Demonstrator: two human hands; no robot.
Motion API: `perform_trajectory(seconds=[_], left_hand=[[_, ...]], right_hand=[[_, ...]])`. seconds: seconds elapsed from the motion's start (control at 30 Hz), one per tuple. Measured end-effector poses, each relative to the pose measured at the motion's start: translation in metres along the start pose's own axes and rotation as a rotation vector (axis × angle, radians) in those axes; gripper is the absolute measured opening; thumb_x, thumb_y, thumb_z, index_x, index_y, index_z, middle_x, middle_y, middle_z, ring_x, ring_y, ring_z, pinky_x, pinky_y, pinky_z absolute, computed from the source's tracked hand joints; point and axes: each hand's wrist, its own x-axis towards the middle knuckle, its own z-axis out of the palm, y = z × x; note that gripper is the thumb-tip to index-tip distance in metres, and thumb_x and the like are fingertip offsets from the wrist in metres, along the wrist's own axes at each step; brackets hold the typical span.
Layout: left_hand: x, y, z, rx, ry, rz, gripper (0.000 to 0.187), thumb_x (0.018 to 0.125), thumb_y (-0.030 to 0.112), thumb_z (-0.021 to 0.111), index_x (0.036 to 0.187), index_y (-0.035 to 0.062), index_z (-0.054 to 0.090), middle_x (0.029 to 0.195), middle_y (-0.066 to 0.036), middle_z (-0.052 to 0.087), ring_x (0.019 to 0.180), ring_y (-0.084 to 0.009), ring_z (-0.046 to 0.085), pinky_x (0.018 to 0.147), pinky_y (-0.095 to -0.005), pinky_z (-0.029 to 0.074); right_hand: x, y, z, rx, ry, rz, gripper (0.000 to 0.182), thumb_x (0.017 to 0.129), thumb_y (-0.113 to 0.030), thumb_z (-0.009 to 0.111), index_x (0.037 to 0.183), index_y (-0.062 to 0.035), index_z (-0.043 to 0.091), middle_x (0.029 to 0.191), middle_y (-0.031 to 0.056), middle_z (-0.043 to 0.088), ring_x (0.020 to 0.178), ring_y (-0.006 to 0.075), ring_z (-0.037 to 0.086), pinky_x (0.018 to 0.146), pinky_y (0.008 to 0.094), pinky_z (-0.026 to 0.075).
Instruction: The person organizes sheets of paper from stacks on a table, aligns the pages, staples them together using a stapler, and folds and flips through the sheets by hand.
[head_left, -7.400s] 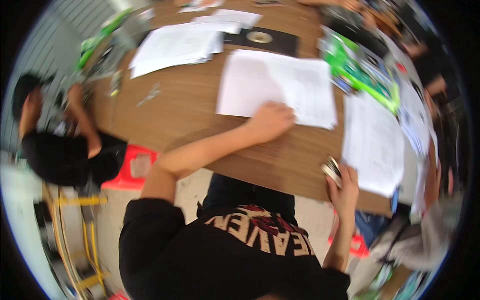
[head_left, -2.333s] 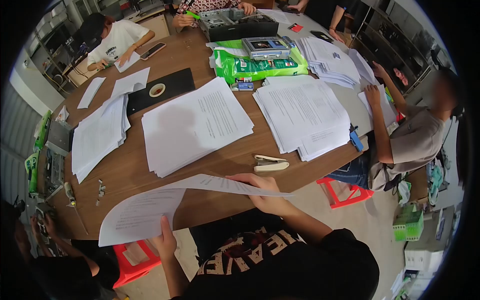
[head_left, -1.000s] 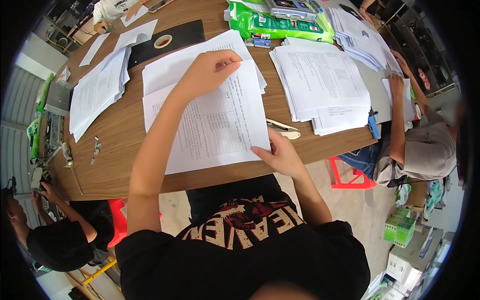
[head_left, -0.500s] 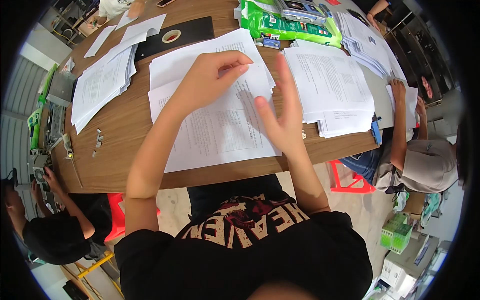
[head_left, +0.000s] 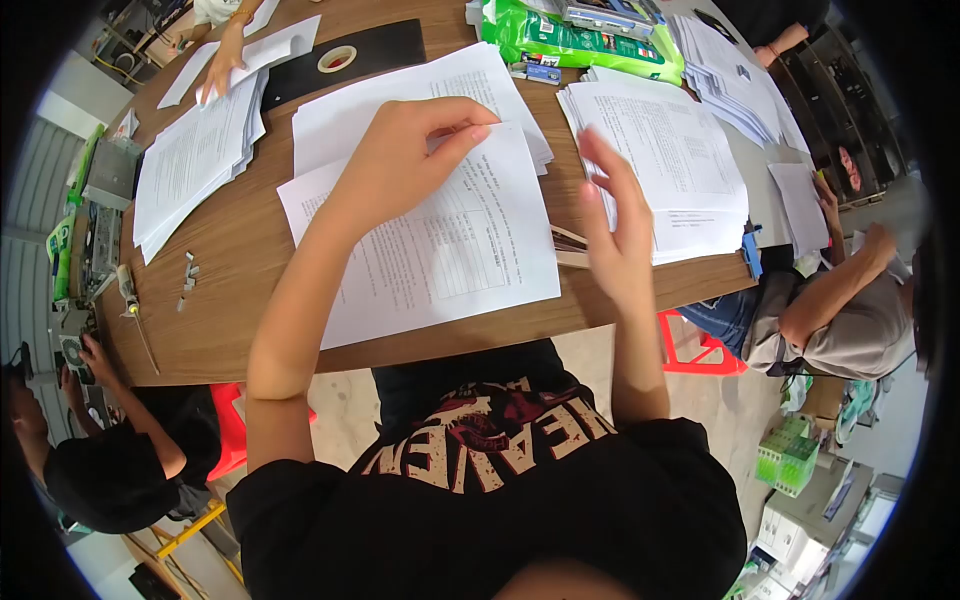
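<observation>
My left hand [head_left: 415, 155] is closed in a pinch, thumb against fingers, at the upper corner of a printed sheet [head_left: 500, 235]. That sheet lies over a pile of printed papers [head_left: 330, 125], its lower edge close to the table's front edge. To the right, my right hand [head_left: 622, 235] is held up with thumb and fingers apart, slightly blurred and holding nothing. Beside it lies a second stack of printed papers [head_left: 670, 150], whose left edge the fingers overlap in this view. A pale, narrow item [head_left: 570, 247] shows between the sheet and my right hand.
Another person's hand [head_left: 228, 62] rests over the left paper stack [head_left: 195, 165]. A tape roll [head_left: 337, 60] lies on a black board [head_left: 390, 60]. Green packaging [head_left: 580, 45] stands at the back. A screwdriver [head_left: 128, 290] lies front left; people sit at both sides.
My right hand has moved right, from over the sheet toward the right stack. My left hand stays at the sheet's corner. Another person's hand has reached onto the left stack.
</observation>
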Motion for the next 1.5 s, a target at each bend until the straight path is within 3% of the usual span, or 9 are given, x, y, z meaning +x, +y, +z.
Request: perform_trajectory(seconds=[0.17,0.23,0.47,0.7,0.87,0.97,1.1,1.33,1.5], left_hand=[[-0.008,0.008,-0.004,0.101,0.046,0.021,0.016,0.09,0.013,0.059,0.096,0.0012,0.067,0.084,-0.006,0.068,0.074,-0.0124,0.06,0.066,-0.024,0.047],[-0.01,0.011,-0.001,0.123,0.064,0.048,0.015,0.089,0.012,0.06,0.096,0.0012,0.067,0.083,-0.006,0.068,0.072,-0.012,0.059,0.065,-0.0232,0.047],[-0.019,0.022,0.006,0.12,0.094,0.058,0.015,0.089,0.011,0.06,0.097,0.0008,0.067,0.077,-0.007,0.067,0.066,-0.0104,0.058,0.059,-0.0231,0.044],[-0.027,0.018,0.005,0.164,0.108,0.042,0.014,0.089,0.012,0.06,0.095,0.0021,0.069,0.075,-0.007,0.066,0.062,-0.0108,0.056,0.058,-0.0226,0.044],[-0.037,0.017,0.007,0.288,0.177,0.152,0.013,0.088,0.012,0.061,0.094,0.0048,0.07,0.079,-0.01,0.068,0.063,-0.0187,0.061,0.058,-0.0248,0.046],[-0.043,0.02,0.013,0.378,0.204,0.231,0.012,0.085,0.008,0.062,0.095,0.0065,0.069,0.08,-0.009,0.068,0.063,-0.0217,0.061,0.058,-0.0274,0.047],[-0.05,0.026,0.021,0.519,0.194,0.278,0.017,0.081,0.004,0.062,0.097,0.0084,0.067,0.078,-0.007,0.067,0.06,-0.0221,0.059,0.057,-0.0298,0.046],[-0.057,0.027,0.031,0.628,0.176,0.336,0.024,0.077,0.002,0.063,0.1,0.0104,0.064,0.077,-0.004,0.066,0.055,-0.0207,0.054,0.053,-0.0315,0.044],[-0.057,0.03,0.034,0.603,0.192,0.342,0.024,0.076,0.002,0.064,0.099,0.0094,0.064,0.076,-0.004,0.065,0.056,-0.0205,0.054,0.053,-0.0309,0.044]], right_hand=[[-0.02,0.013,-0.026,-0.135,-0.092,0.111,0.044,0.088,-0.004,0.054,0.131,-0.0003,0.046,0.121,0.0161,0.059,0.11,0.0272,0.058,0.091,0.0362,0.045],[-0.014,-0.001,-0.019,0.0,0.155,0.005,0.047,0.087,-0.004,0.056,0.133,-0.0004,0.044,0.123,0.0173,0.058,0.11,0.0262,0.057,0.09,0.0352,0.045],[-0.001,-0.034,0.037,0.049,0.051,-0.186,0.057,0.084,-0.014,0.064,0.134,0.0008,0.041,0.134,0.0207,0.045,0.121,0.0347,0.046,0.1,0.041,0.037],[-0.005,-0.019,0.009,-0.12,0.08,-0.234,0.05,0.086,-0.01,0.059,0.131,0.0018,0.044,0.132,0.0208,0.046,0.12,0.0374,0.046,0.097,0.041,0.039],[-0.047,0.026,-0.015,-0.343,-0.384,-0.048,0.047,0.082,-0.001,0.06,0.127,0.003,0.047,0.118,0.0186,0.056,0.108,0.0376,0.052,0.093,0.041,0.042],[-0.058,0.029,-0.007,-0.399,-0.333,-0.048,0.043,0.081,-0.001,0.061,0.122,0.0032,0.049,0.111,0.0176,0.057,0.101,0.0385,0.053,0.089,0.0417,0.044],[-0.046,0.017,-0.01,-0.293,-0.097,-0.013,0.035,0.082,-0.002,0.062,0.115,0.0015,0.052,0.108,0.0178,0.057,0.098,0.0365,0.054,0.086,0.039,0.044],[0.0,-0.054,-0.029,-0.588,-0.235,-0.393,0.04,0.08,-0.012,0.062,0.118,-0.0046,0.053,0.108,0.009,0.056,0.098,0.026,0.053,0.087,0.0383,0.036],[0.0,-0.055,-0.019,-0.633,-0.225,-0.434,0.042,0.077,-0.013,0.064,0.117,-0.0039,0.053,0.107,0.0068,0.056,0.095,0.0237,0.053,0.085,0.0373,0.035]])
